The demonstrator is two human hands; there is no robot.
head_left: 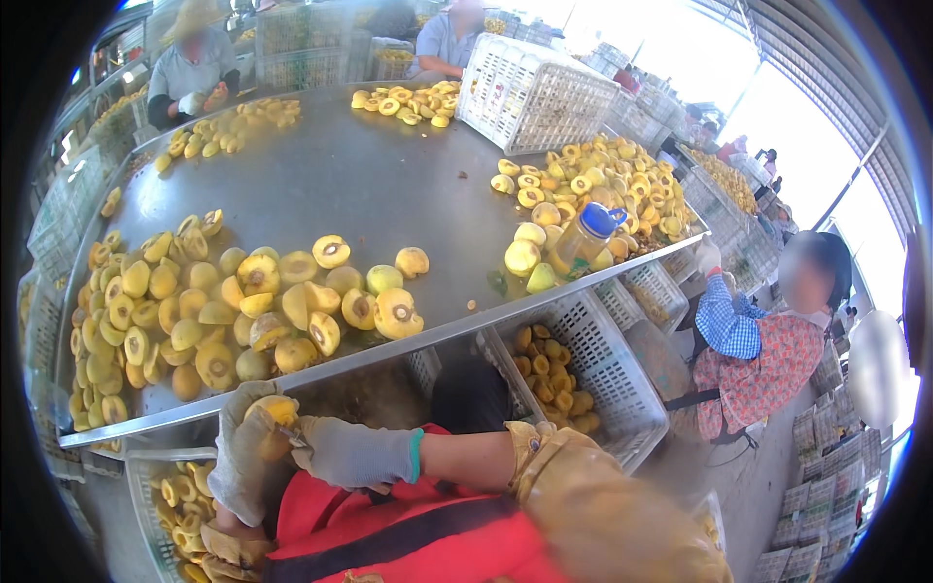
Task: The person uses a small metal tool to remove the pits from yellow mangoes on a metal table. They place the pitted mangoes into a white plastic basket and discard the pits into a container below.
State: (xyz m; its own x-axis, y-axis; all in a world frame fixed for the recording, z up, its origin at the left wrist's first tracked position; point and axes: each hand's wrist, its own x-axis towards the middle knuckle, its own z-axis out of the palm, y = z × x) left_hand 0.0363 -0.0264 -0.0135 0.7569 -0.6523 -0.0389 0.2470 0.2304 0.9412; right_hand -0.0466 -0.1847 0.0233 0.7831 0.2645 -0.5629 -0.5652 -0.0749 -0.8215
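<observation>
My left hand [241,452], in a pale work glove, is closed around a halved yellow peach [280,410] just below the table's near edge. My right hand [362,453], in a grey glove with a green cuff, meets the fruit from the right. Its fingers are pressed together at the cut side, and whatever they grip is too small and hidden to name. Beyond my hands, a large heap of peach halves [185,311] covers the near left of the metal table [369,185]. At lower left, a crate [146,505] of peach halves stands beside my left hand.
Another crate [617,360] with peach halves stands below the table edge. On the table's right are a blue-lidded bottle [588,238], a second heap [622,185] and a tilted white crate [535,92]. A co-worker [753,340] sits at right; others are across the table.
</observation>
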